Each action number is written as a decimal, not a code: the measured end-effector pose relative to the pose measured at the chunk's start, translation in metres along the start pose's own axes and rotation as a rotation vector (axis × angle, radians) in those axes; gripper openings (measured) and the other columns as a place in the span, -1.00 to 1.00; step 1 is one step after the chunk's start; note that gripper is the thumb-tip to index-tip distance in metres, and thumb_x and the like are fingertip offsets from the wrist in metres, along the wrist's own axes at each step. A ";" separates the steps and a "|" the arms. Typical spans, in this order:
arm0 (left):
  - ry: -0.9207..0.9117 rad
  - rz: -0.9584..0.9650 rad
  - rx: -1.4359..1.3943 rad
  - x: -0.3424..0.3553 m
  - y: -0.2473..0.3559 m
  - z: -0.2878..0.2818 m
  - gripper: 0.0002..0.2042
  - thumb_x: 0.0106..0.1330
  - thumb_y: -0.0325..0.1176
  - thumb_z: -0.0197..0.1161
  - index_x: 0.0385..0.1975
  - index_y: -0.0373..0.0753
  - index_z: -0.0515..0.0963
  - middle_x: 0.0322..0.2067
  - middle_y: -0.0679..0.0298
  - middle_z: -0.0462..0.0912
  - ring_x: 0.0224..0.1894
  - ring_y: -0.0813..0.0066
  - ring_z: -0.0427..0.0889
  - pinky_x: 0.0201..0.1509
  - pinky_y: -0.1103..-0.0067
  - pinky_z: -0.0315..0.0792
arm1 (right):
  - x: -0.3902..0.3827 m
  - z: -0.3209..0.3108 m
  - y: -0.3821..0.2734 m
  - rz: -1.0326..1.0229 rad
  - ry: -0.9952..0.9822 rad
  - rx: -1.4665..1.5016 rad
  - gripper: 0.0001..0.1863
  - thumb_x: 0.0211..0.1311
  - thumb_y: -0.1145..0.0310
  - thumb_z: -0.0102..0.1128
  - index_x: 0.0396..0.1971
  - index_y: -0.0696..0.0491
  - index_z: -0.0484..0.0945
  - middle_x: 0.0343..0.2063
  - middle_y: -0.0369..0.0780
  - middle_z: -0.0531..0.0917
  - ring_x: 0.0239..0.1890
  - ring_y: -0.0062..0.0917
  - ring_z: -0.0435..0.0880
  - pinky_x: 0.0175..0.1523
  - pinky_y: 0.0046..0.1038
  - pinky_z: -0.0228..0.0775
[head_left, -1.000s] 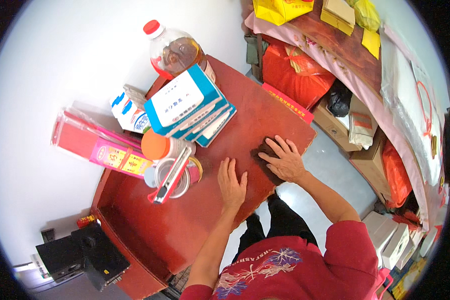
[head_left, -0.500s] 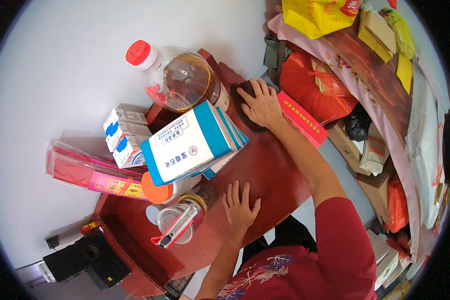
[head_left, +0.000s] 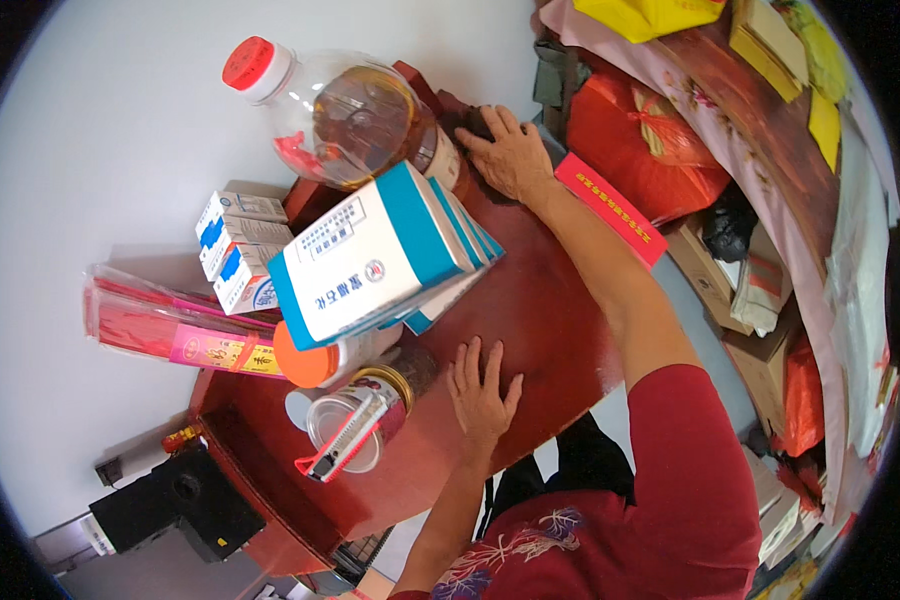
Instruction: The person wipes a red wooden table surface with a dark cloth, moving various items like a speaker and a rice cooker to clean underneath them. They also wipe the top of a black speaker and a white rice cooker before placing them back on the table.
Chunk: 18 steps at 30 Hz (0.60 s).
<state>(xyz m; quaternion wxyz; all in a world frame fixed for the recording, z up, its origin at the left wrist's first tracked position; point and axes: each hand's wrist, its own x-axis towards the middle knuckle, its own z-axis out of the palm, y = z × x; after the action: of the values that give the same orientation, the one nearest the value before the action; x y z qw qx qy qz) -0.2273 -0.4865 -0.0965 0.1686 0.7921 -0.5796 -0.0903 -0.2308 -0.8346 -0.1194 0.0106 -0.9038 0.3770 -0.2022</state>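
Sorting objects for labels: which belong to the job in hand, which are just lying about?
In use:
dark cloth, mostly hidden under the right hand
red table, left hand on it

Lying about:
red-capped bottle
blue-and-white packs
knife
jar
orange-capped tub
small white boxes

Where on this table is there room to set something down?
Bare red tabletop lies between left hand and right forearm, and between utility knife and left forearm. Crowded: the wall side, with red-capped bottle, blue-and-white packages.
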 end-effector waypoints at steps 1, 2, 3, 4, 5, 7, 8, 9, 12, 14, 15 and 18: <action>0.006 0.004 0.005 0.000 0.000 0.000 -0.46 0.22 -0.11 0.25 0.22 -0.07 0.37 0.28 0.07 0.25 0.32 0.01 0.19 0.30 0.04 0.11 | -0.012 -0.002 0.002 -0.047 -0.005 0.001 -0.56 0.25 0.12 0.03 0.16 -0.32 0.44 0.18 -0.16 0.32 0.23 -0.32 0.23 0.08 -0.16 0.21; 0.013 0.006 0.005 0.001 0.000 0.000 -0.46 0.22 -0.11 0.25 0.22 -0.07 0.37 0.28 0.07 0.26 0.32 0.01 0.20 0.30 0.04 0.10 | -0.024 -0.010 0.004 -0.096 -0.012 -0.001 -0.57 0.26 0.12 0.02 0.15 -0.33 0.44 0.21 -0.16 0.31 0.24 -0.31 0.22 0.11 -0.16 0.20; 0.019 0.010 0.005 0.001 0.000 -0.001 -0.46 0.23 -0.12 0.25 0.22 -0.07 0.37 0.27 0.07 0.26 0.32 0.00 0.20 0.31 0.05 0.10 | -0.035 -0.018 0.006 -0.113 -0.078 -0.016 -0.56 0.26 0.11 0.01 0.17 -0.39 0.43 0.25 -0.15 0.28 0.28 -0.30 0.20 0.18 -0.16 0.15; -0.003 0.007 -0.012 0.000 0.001 -0.002 -0.46 0.24 -0.16 0.22 0.23 -0.10 0.35 0.30 0.06 0.21 0.34 -0.02 0.14 0.33 0.03 0.04 | -0.050 -0.027 0.008 -0.145 -0.102 0.022 -0.57 0.26 0.12 0.01 0.16 -0.39 0.44 0.26 -0.15 0.28 0.29 -0.29 0.20 0.21 -0.15 0.15; 0.012 0.020 -0.010 0.000 0.001 -0.002 -0.46 0.24 -0.16 0.22 0.23 -0.10 0.35 0.30 0.07 0.21 0.34 -0.02 0.14 0.33 0.04 0.04 | -0.065 -0.039 0.010 -0.177 -0.125 0.061 -0.58 0.27 0.13 0.01 0.14 -0.40 0.44 0.26 -0.15 0.28 0.31 -0.28 0.21 0.24 -0.15 0.14; 0.040 0.044 -0.006 -0.001 -0.001 0.001 -0.46 0.25 -0.17 0.22 0.24 -0.10 0.34 0.30 0.07 0.21 0.33 -0.01 0.14 0.33 0.04 0.04 | -0.094 -0.054 0.018 -0.197 -0.162 0.068 -0.57 0.26 0.11 0.02 0.16 -0.42 0.43 0.27 -0.14 0.27 0.32 -0.28 0.18 0.24 -0.12 0.14; 0.058 0.049 0.000 -0.002 -0.001 0.002 -0.46 0.23 -0.15 0.23 0.23 -0.09 0.35 0.28 0.05 0.24 0.32 0.00 0.19 0.32 0.06 0.08 | -0.109 -0.061 0.021 -0.207 -0.179 0.075 -0.56 0.26 0.10 0.02 0.16 -0.43 0.43 0.28 -0.14 0.26 0.33 -0.28 0.17 0.24 -0.11 0.15; 0.067 0.056 0.001 -0.003 -0.002 0.002 -0.46 0.23 -0.15 0.23 0.23 -0.09 0.35 0.28 0.05 0.24 0.32 0.00 0.18 0.32 0.06 0.08 | -0.123 -0.071 0.024 -0.206 -0.209 0.090 -0.56 0.26 0.10 0.03 0.16 -0.42 0.42 0.27 -0.13 0.27 0.32 -0.26 0.19 0.23 -0.09 0.16; 0.096 0.085 0.009 -0.004 -0.001 0.003 -0.46 0.24 -0.15 0.21 0.23 -0.11 0.34 0.28 0.05 0.23 0.32 -0.01 0.18 0.31 0.06 0.08 | -0.169 -0.097 0.035 -0.127 -0.240 0.099 -0.55 0.26 0.11 0.06 0.17 -0.37 0.40 0.26 -0.12 0.28 0.28 -0.20 0.26 0.20 -0.05 0.22; 0.096 0.106 -0.017 -0.006 -0.003 0.004 -0.48 0.26 -0.19 0.18 0.23 -0.13 0.34 0.30 0.04 0.21 0.32 -0.04 0.16 0.33 0.06 0.03 | -0.201 -0.104 0.035 0.014 -0.187 0.056 -0.54 0.26 0.11 0.08 0.18 -0.33 0.38 0.23 -0.10 0.30 0.23 -0.15 0.32 0.17 -0.05 0.27; 0.096 0.115 -0.029 -0.007 -0.004 0.004 -0.49 0.27 -0.20 0.16 0.23 -0.14 0.34 0.30 0.03 0.19 0.32 -0.05 0.15 0.33 0.06 0.01 | -0.214 -0.106 0.033 0.159 -0.183 0.041 -0.52 0.24 0.13 0.10 0.19 -0.29 0.38 0.21 -0.10 0.31 0.21 -0.17 0.34 0.17 -0.08 0.29; 0.080 0.162 -0.092 -0.012 -0.011 0.001 -0.49 0.28 -0.22 0.14 0.24 -0.15 0.33 0.32 0.00 0.15 0.35 -0.07 0.08 0.36 0.07 -0.05 | -0.246 -0.117 0.016 0.515 -0.146 -0.034 -0.44 0.19 0.16 0.17 0.21 -0.08 0.35 0.13 -0.02 0.36 0.08 -0.14 0.44 0.14 -0.18 0.35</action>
<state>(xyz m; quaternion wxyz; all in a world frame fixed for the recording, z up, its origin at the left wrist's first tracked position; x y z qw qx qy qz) -0.2217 -0.4727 -0.1020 0.2346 0.7370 -0.6298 -0.0710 -0.4417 -0.6613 -0.1026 0.0736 -0.7904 0.5961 -0.1205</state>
